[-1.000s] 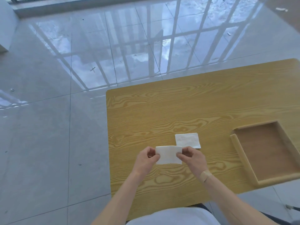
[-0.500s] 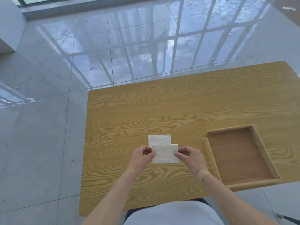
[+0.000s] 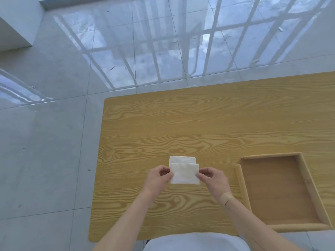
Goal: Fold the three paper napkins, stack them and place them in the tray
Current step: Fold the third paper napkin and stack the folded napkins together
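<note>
A: Where did the work stand at that moment?

B: The left hand (image 3: 158, 176) pinched the left edge of a folded napkin (image 3: 184, 173) and the right hand (image 3: 213, 178) pinched its right edge; fingers and thumbs were curled onto the paper on both sides; whether it hung just above the table (image 3: 181, 124) or lay on it, I could not tell.

A: And the others?

B: A small pile of folded napkins (image 3: 182, 159) lay on the wood just beyond the held one, its near part covered by it; I saw layered edges at the far right corner but could not count the sheets; the tray (image 3: 243, 187) stood to the right, near but apart, with nothing in it.

A: So what could have gone wrong?

B: Mostly alignment, I judged; the held napkin sat offset toward the person and slightly to the right of the pile, so laid down carelessly it would have made a crooked stack; thin paper also springs open if both pinches let go unevenly; one side released first could have swung the sheet askew.

A: And the move to the tray?

B: A loose stack lifted by its edges could have fanned out or shed a sheet; catching the tray's raised rim on the way in would have knocked the layers apart.
</note>
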### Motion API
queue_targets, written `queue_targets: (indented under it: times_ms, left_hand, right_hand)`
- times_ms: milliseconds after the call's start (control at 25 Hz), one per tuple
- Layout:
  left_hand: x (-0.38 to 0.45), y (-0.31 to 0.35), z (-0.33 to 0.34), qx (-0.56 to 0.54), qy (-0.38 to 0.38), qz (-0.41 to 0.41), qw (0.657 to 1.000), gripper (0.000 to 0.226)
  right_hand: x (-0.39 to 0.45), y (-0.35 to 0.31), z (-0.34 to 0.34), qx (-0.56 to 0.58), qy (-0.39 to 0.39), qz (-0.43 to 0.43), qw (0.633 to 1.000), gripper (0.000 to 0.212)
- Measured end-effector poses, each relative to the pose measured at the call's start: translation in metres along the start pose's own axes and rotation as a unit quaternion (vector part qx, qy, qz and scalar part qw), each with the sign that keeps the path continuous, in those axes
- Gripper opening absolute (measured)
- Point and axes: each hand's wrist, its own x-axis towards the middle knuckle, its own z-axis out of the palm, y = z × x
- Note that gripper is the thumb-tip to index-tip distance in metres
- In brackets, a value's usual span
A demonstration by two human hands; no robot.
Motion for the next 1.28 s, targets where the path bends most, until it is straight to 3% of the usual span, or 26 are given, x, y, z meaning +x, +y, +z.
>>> queue_targets:
  times_ms: [520,1280]
  left_hand:
    - [0.051,-0.001,0.001,0.039,0.004,-0.010,0.999,0.006]
    - [0.054,-0.008,0.003,0.105,0.033,0.017,0.994,0.009]
  right_hand:
    - [0.033,-0.006,0.018,-0.033,0.056,0.074,0.995,0.008]
    - [0.038,-0.019,0.027,-0.089,0.095,0.116,0.985,0.012]
